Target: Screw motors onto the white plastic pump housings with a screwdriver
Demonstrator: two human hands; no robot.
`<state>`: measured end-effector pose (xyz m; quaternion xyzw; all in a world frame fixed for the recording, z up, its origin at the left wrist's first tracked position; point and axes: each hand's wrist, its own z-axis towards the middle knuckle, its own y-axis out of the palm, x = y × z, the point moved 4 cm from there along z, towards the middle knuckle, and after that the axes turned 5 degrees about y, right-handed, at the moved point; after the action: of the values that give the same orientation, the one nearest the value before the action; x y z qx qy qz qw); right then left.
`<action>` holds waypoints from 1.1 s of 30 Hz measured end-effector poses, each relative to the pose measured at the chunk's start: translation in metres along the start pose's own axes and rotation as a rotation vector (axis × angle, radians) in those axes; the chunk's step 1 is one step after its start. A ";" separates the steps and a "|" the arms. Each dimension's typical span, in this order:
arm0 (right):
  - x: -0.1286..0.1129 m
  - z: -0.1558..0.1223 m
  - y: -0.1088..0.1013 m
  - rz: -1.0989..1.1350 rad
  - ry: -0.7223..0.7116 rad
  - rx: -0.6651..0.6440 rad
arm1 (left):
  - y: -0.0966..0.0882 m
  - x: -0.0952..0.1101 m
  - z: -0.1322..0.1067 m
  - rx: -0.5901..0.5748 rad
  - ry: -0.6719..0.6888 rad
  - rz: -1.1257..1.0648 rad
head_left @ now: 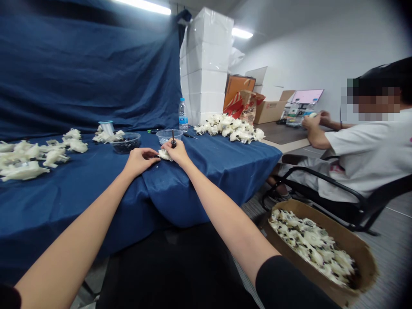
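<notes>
A small white plastic animal-like figure (165, 155) lies on the blue cloth between my hands. My left hand (140, 161) is closed at its left end, thumb and fingers meeting on the edge. In my right hand (178, 153) is a dark screwdriver (173, 140), held nearly upright over the figure; its tip is hidden. Just behind my hands stands a clear plastic bowl (161, 136) with small contents I cannot make out. Another clear bowl (126, 143), left of it, contains small black parts.
White figures form piles on the left (24, 159) and right (230, 128) of the table. A water bottle (183, 116), a spool (106, 127) and a dark thin tool (190, 135) stand or lie behind. A cardboard box (363, 262) of figures is on the floor. A person (363, 146) sits at right.
</notes>
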<state>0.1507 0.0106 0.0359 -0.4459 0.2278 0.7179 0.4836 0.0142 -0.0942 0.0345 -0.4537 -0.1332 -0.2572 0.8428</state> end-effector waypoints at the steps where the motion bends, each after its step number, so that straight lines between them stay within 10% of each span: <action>1: 0.000 0.000 0.000 -0.002 -0.002 0.000 | 0.000 0.000 0.000 0.002 0.000 0.001; 33: 0.004 0.005 0.001 -0.010 -0.017 0.003 | 0.001 -0.002 0.000 0.003 -0.045 0.005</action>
<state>0.1472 0.0159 0.0347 -0.4404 0.2225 0.7189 0.4897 0.0129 -0.0925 0.0328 -0.4586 -0.1515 -0.2447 0.8408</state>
